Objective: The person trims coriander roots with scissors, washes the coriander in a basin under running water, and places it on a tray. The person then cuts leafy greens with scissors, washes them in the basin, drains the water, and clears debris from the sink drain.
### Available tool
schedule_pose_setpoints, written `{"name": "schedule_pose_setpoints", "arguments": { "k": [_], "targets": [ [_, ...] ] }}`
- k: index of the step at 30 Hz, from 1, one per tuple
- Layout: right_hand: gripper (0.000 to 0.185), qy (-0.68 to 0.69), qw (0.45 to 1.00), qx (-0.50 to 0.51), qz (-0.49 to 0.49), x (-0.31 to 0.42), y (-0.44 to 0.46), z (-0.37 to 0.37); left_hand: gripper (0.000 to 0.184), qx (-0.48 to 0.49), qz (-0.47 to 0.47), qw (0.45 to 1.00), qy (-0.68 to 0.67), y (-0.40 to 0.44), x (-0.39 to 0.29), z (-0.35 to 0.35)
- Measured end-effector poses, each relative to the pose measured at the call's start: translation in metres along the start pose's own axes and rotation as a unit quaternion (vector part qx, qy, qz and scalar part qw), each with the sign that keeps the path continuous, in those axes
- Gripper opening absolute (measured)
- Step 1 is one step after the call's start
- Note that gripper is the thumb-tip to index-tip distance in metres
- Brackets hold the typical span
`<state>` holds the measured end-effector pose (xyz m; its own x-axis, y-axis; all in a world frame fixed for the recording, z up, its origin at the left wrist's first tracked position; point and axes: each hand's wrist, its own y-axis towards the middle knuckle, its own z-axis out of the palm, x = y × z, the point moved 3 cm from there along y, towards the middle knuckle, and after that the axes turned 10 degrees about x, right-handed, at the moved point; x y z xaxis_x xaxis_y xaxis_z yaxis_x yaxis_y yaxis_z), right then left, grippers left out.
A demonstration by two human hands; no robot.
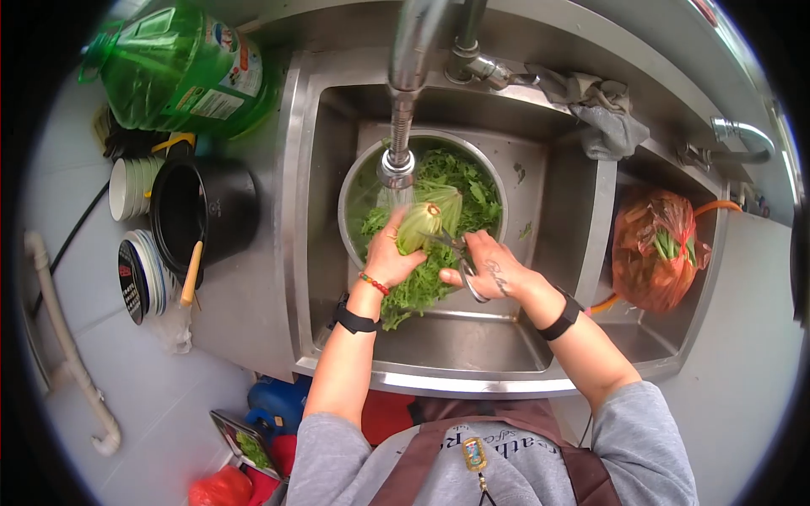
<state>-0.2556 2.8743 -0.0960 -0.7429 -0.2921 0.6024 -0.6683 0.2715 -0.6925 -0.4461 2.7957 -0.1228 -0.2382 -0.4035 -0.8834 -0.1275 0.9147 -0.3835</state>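
My left hand [393,255] is wrapped round a head of leafy greens [419,228], its pale cut base facing up beside the water running from the faucet [398,164]. In my right hand [491,266] is a pair of scissors [469,274], with the blades reaching to the base of the greens. Beneath both hands, a round metal bowl [504,190] holds more frilly green leaves [472,181] and stands in the large sink basin [540,329]. Some leaves hang over the bowl's near rim.
A red plastic bag [654,261] of greens lies in the right basin. A grey cloth [609,122] hangs over the divider. Left are a green bottle [181,72], a black pot [224,211], stacked bowls [133,187] and plates [150,274].
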Motion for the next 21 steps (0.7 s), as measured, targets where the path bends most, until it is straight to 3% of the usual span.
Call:
{"name": "schedule_pose_setpoints", "arguments": {
  "k": [4, 5, 8, 9, 13, 16, 17, 20, 21],
  "targets": [
    [0.075, 0.037, 0.998, 0.004, 0.044, 0.009, 0.007, -0.002, 0.07, 0.023, -0.009, 0.998, 0.058, 0.006, -0.007, 0.006],
    [0.064, 0.045, 0.998, -0.031, 0.04, 0.013, 0.002, -0.003, 0.068, 0.019, 0.005, 0.998, 0.067, 0.01, -0.001, 0.011],
    [0.055, 0.071, 0.99, -0.094, 0.079, 0.003, 0.009, 0.009, 0.066, 0.039, 0.017, 0.999, 0.01, 0.024, -0.004, 0.024],
    [0.05, 0.068, 0.986, -0.141, 0.06, -0.002, 0.007, 0.011, 0.065, 0.042, 0.019, 0.998, 0.04, 0.027, -0.018, 0.025],
    [0.044, 0.108, 0.979, -0.12, 0.128, -0.021, -0.001, 0.007, 0.064, 0.103, -0.074, 0.982, 0.139, 0.041, -0.042, 0.035],
    [0.038, 0.151, 0.952, -0.249, 0.093, -0.04, 0.001, 0.011, 0.065, 0.17, -0.076, 0.957, 0.224, 0.052, -0.069, 0.065],
    [0.033, 0.13, 0.954, -0.243, 0.117, -0.047, -0.003, 0.008, 0.073, 0.172, -0.055, 0.954, 0.24, 0.054, -0.078, 0.067],
    [0.032, 0.063, 0.969, -0.181, 0.155, -0.056, -0.027, -0.011, 0.084, 0.239, 0.028, 0.969, -0.062, 0.07, -0.035, 0.086],
    [0.033, 0.059, 0.971, -0.164, 0.166, -0.061, -0.031, -0.013, 0.092, 0.272, -0.012, 0.958, -0.093, 0.07, -0.034, 0.09]
  ]
}}
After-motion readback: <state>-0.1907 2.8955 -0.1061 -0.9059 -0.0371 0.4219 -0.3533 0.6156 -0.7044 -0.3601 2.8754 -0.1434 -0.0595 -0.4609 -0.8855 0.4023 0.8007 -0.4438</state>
